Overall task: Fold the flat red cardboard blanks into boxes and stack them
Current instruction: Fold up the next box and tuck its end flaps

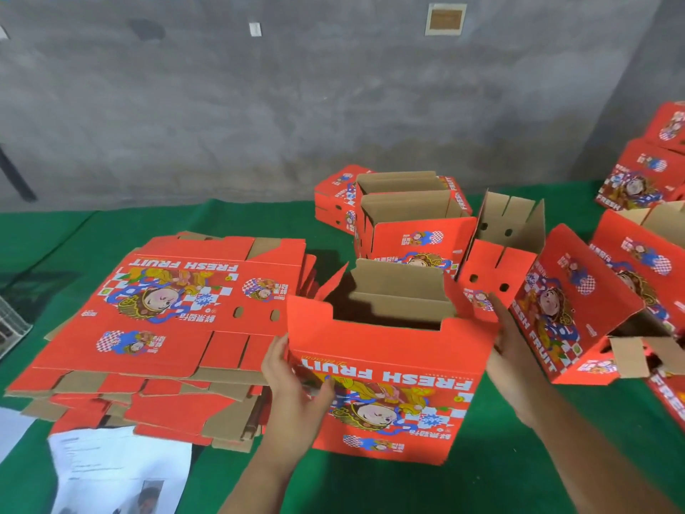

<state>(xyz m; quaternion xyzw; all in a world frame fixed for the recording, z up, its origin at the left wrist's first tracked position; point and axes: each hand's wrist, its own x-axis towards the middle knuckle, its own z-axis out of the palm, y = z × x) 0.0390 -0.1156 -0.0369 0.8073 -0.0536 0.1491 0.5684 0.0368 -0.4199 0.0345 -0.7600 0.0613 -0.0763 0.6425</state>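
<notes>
- Nearest: half-formed box (385, 383) upright on the green cloth (500, 421), top flaps up, printed face toward the wearer.
- Left hand (296, 387) gripping its left corner, thumb on the print; right hand (515, 350) pressed flat, fingers straight, against the right wall.
- Best squeezed evenly from both sides, walls kept square, before tucking any flaps.
- Left: pile of flat blanks (166, 328), still to fold.
- Behind: nested finished boxes (407, 224); more boxes (593, 302) tipped over on the right.

Green cloth (519, 439), printed papers (111, 473)
</notes>
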